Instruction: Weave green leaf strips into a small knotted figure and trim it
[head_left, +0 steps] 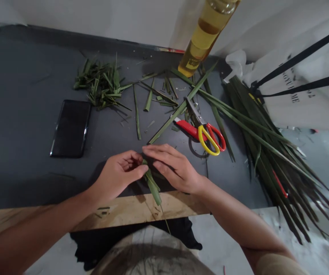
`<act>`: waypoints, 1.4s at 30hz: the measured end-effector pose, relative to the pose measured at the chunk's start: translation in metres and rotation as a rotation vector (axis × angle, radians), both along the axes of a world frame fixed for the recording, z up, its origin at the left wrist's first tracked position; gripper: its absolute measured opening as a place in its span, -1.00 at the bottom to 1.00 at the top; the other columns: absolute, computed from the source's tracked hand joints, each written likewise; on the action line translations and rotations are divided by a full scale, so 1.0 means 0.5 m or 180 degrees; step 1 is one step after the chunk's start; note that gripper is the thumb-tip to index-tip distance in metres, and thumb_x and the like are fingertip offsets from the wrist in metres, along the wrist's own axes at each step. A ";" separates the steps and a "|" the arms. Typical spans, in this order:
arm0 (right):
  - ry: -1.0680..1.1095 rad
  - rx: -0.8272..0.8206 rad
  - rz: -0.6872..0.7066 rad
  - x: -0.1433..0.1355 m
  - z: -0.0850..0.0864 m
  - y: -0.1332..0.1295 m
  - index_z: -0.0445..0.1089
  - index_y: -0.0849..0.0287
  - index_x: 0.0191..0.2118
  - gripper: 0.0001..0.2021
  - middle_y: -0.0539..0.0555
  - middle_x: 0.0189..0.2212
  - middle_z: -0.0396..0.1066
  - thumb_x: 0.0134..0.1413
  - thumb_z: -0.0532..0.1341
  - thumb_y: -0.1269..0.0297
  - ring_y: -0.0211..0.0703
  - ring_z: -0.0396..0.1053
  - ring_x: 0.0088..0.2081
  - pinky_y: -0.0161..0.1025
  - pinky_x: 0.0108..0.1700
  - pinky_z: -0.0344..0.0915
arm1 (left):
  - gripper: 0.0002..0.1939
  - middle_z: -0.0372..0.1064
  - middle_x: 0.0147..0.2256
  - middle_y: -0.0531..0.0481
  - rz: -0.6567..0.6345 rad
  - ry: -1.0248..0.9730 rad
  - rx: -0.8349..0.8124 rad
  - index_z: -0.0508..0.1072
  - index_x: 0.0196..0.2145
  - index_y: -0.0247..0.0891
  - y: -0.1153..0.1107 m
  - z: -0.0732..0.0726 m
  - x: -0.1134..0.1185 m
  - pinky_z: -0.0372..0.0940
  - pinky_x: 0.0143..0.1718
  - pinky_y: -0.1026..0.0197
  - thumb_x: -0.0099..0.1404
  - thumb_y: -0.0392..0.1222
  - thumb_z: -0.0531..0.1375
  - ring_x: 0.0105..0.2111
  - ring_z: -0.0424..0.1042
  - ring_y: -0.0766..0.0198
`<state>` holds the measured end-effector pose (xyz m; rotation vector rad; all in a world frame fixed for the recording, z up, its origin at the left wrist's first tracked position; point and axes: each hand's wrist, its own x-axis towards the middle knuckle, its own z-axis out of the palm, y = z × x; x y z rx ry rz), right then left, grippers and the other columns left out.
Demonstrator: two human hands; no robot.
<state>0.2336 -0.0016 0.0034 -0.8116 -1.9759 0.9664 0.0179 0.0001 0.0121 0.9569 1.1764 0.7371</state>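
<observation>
Left hand [120,173] pinches folded green leaf [152,187] near worktop's [33,76] front edge, seemingly to keep folds together. Right hand [178,168], fingers extended, shields or steadies its upper end; contact unclear. Scissors [207,133] lie within reach.

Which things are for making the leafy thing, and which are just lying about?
Probably for the job:
folded leaf, in the left hand
long leaves
scissors
red cutter

Probably just lying about:
phone
bottle
white bag
leaf bits, maybe leftovers
</observation>
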 end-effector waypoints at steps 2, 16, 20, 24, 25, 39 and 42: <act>-0.0171 0.0074 0.0088 -0.001 -0.002 0.002 0.43 0.12 0.30 -0.64 0.30 0.24 0.50 0.55 0.08 0.30 0.00 0.46 0.25 0.08 0.29 0.41 | -0.83 0.39 -0.54 0.11 -0.0130 -0.0033 0.0015 0.51 -0.49 -0.20 -0.006 -0.002 0.005 0.33 -0.45 0.30 0.02 -0.20 0.45 -0.52 0.36 0.34; 0.0266 -0.1246 -0.0700 -0.032 0.010 -0.004 0.57 0.15 -0.20 -0.86 0.10 -0.25 0.61 0.31 0.35 0.19 -0.17 0.53 -0.22 -0.22 -0.15 0.47 | -0.89 0.46 -0.49 0.07 -0.0322 0.0220 0.0324 0.57 -0.40 -0.19 -0.018 -0.018 0.011 0.32 -0.43 0.28 0.15 -0.16 0.40 -0.48 0.40 0.30; 0.0239 -0.1586 -0.0757 -0.033 0.020 0.000 0.52 0.16 -0.31 -0.89 0.03 -0.36 0.53 0.23 0.33 0.26 -0.24 0.42 -0.32 -0.28 -0.26 0.35 | -0.91 0.49 -0.49 0.05 -0.0385 0.0231 0.0391 0.58 -0.40 -0.19 -0.018 -0.015 0.012 0.35 -0.42 0.26 0.14 -0.16 0.39 -0.48 0.43 0.27; 0.0327 -0.2461 -0.0401 -0.024 0.013 0.014 0.49 0.17 -0.29 -0.80 -0.06 -0.45 0.39 0.24 0.32 0.13 -0.30 0.26 -0.41 -0.30 -0.35 0.23 | -0.92 0.54 -0.47 0.03 -0.0531 0.0283 0.0386 0.61 -0.38 -0.18 -0.016 -0.015 0.010 0.37 -0.41 0.25 0.16 -0.17 0.39 -0.47 0.47 0.24; 0.0396 -0.2659 -0.0310 -0.022 0.011 0.017 0.49 0.18 -0.29 -0.77 -0.08 -0.47 0.35 0.23 0.33 0.09 -0.31 0.22 -0.43 -0.30 -0.37 0.21 | -0.92 0.55 -0.46 0.02 -0.0544 0.0280 0.0359 0.62 -0.37 -0.18 -0.015 -0.015 0.009 0.38 -0.41 0.25 0.16 -0.16 0.40 -0.46 0.48 0.24; 0.0995 -0.3166 0.0170 0.018 -0.007 0.007 0.34 0.10 0.24 -0.48 0.12 -0.01 0.53 0.31 0.37 -0.03 -0.22 0.52 -0.11 -0.19 0.03 0.49 | -0.82 0.53 -0.47 0.02 0.0740 0.0028 0.0304 0.60 -0.40 -0.19 0.029 -0.016 -0.025 0.39 -0.46 0.29 0.06 -0.16 0.49 -0.51 0.45 0.29; 0.0878 -0.3541 0.0740 0.025 -0.014 0.006 0.26 0.12 0.30 -0.37 0.11 -0.07 0.53 0.25 0.41 -0.01 -0.22 0.53 -0.18 -0.19 -0.06 0.50 | -0.83 0.55 -0.42 0.02 0.1164 -0.0096 0.0444 0.60 -0.38 -0.17 0.045 -0.021 -0.033 0.41 -0.41 0.30 0.08 -0.17 0.50 -0.47 0.46 0.30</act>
